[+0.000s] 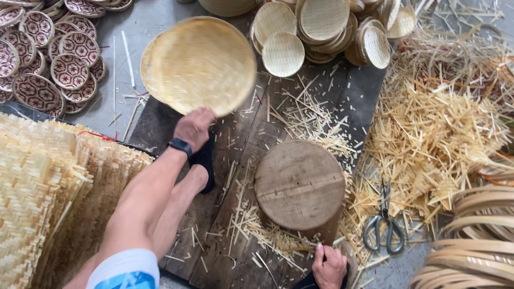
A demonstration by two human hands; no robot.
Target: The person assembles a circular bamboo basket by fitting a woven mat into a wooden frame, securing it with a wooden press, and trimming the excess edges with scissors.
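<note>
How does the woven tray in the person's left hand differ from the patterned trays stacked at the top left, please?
The woven tray is plain pale bamboo; the patterned trays carry dark red and white designs. The woven tray looks larger than any patterned tray. It is held up, tilted and blurred, by the left hand; the patterned trays lie overlapping on the floor. Both are round and shallow.

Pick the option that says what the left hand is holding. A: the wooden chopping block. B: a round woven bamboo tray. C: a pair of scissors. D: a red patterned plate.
B: the left hand grips the lower rim of the round woven bamboo tray, raised above the floor, while the scissors lie untouched among the bamboo scraps.
</note>
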